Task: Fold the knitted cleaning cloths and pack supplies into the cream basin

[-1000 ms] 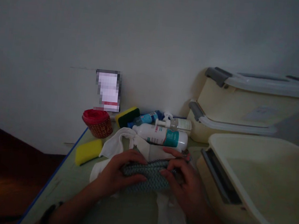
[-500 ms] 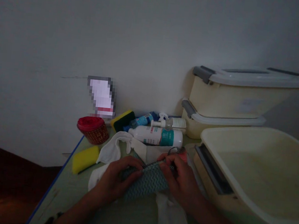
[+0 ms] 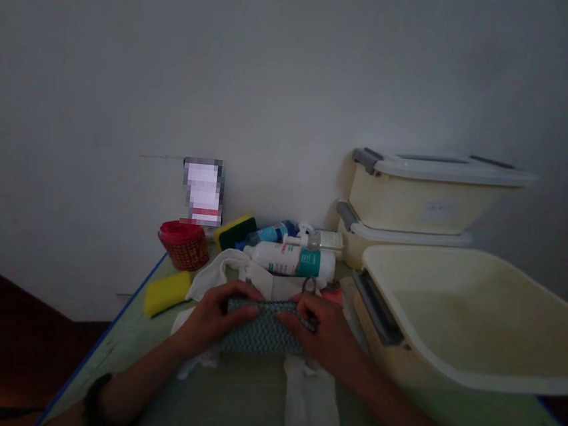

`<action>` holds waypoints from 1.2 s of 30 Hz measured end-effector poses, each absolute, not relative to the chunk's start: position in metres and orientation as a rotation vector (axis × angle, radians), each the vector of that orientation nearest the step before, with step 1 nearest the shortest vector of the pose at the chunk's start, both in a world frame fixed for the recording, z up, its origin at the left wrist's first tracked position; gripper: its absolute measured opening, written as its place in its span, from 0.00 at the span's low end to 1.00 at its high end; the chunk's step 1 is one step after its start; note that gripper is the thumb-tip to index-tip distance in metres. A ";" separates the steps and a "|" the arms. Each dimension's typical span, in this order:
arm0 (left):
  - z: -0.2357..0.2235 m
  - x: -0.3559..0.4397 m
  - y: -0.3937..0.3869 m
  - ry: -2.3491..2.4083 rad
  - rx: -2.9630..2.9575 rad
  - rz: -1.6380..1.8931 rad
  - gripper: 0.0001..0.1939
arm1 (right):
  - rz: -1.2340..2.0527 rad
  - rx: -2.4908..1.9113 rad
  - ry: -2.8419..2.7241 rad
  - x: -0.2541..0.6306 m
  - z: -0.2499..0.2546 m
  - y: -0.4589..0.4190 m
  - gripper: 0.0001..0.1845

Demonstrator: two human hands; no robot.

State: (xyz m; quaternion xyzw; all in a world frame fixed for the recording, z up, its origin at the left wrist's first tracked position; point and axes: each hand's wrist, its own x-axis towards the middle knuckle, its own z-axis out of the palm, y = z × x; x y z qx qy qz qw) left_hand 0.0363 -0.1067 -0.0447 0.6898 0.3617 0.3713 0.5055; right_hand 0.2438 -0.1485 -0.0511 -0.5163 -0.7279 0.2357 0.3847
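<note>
A folded grey-teal patterned cloth lies on the pale green table. My left hand grips its left end with curled fingers. My right hand rests on its right end, fingers pressed down on the fabric. Under and around the cloth lie white cloths, one reaching toward me, another bunched behind.
Behind the hands lie a white bottle with a teal label, a blue bottle, a pump bottle, two yellow sponges and a red basket. An open cream bin and two stacked lidded bins stand right.
The cloth went from tilted to level, and both hands drew a little closer together on it. The head view shifted, so the bins look farther off.
</note>
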 end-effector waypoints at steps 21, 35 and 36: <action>-0.048 0.048 -0.108 0.867 1.373 0.948 0.11 | 0.753 -1.295 -1.644 0.246 -0.048 -0.150 0.16; -0.060 0.042 -0.096 0.759 1.109 1.041 0.21 | 0.449 -1.271 -1.916 0.247 -0.049 -0.153 0.07; -0.062 0.041 -0.096 0.769 1.144 1.036 0.20 | 0.378 -1.253 -1.933 0.247 -0.048 -0.154 0.06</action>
